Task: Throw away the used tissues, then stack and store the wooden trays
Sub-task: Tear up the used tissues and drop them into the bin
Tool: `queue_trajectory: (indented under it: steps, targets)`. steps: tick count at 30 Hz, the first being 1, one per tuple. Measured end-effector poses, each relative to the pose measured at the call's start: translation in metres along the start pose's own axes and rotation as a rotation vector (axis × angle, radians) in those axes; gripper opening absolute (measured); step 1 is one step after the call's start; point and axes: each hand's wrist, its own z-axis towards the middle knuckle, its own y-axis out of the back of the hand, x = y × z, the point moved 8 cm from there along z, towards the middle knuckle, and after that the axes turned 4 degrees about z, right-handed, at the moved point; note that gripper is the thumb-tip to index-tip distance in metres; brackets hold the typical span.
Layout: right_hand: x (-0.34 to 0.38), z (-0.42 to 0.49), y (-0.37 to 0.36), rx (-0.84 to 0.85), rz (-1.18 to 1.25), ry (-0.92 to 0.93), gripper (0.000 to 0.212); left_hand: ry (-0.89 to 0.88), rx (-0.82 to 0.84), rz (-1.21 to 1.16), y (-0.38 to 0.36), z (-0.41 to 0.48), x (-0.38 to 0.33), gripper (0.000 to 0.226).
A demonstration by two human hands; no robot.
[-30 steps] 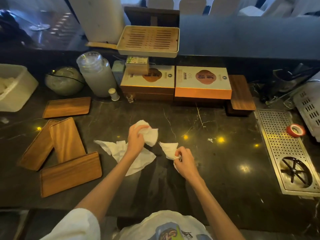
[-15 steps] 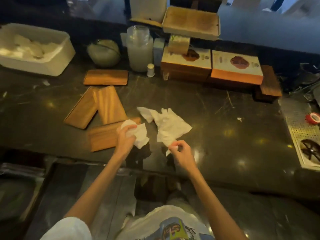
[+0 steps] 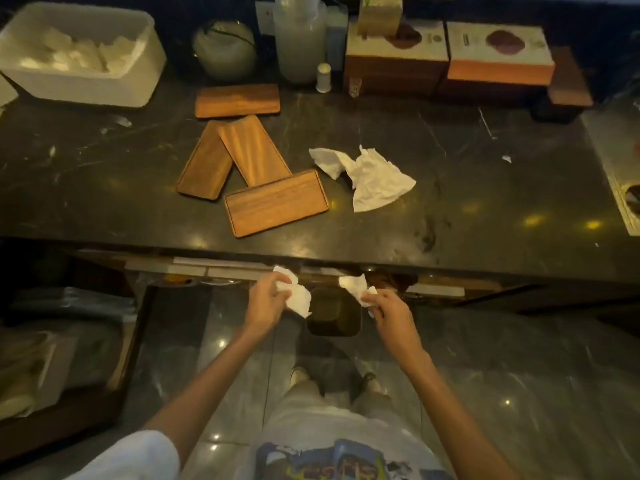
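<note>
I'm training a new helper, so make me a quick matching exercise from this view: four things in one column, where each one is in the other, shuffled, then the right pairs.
Things:
1. left hand
2. large crumpled tissue
3. small bin
4. white tub

Places:
A. on the floor below the counter edge
B. lying on the dark counter, right of the wooden trays
C. back left of the counter
D. holding a tissue, left of the bin

Pairs: 1-D, 2-B, 3-A, 4-C

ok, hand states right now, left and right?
Left hand: closed on a crumpled tissue.
Right hand: closed on a second tissue.
</note>
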Motion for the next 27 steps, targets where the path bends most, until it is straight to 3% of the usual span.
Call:
queue_trajectory:
  steps: [5, 13, 17, 22, 27]
  targets:
    - [-0.052, -0.027, -0.007, 0.076, -0.017, -0.106, 0.034, 0.051, -0.005, 0.091, -0.059, -0.017, 0.007, 0.021]
    - [-0.123, -0.027, -0.063, 0.324, -0.047, -0.234, 0.039, 0.130, 0.189, 0.165, -0.135, -0.025, 0.045, 0.044]
    - [-0.152, -0.005, -0.100, 0.303, -0.079, -0.222, 0.044, 0.121, 0.017, 0.120, -0.154, 0.005, 0.095, 0.028]
    - [-0.216, 0.032, -0.158, 0.143, -0.022, -0.293, 0.033, 0.101, -0.144, 0.247, -0.212, 0.065, 0.191, 0.018]
    - [-0.299, 0.066, -0.251, 0.134, 0.010, -0.331, 0.028, 0.180, -0.073, 0.039, -0.297, 0.129, 0.297, 0.019]
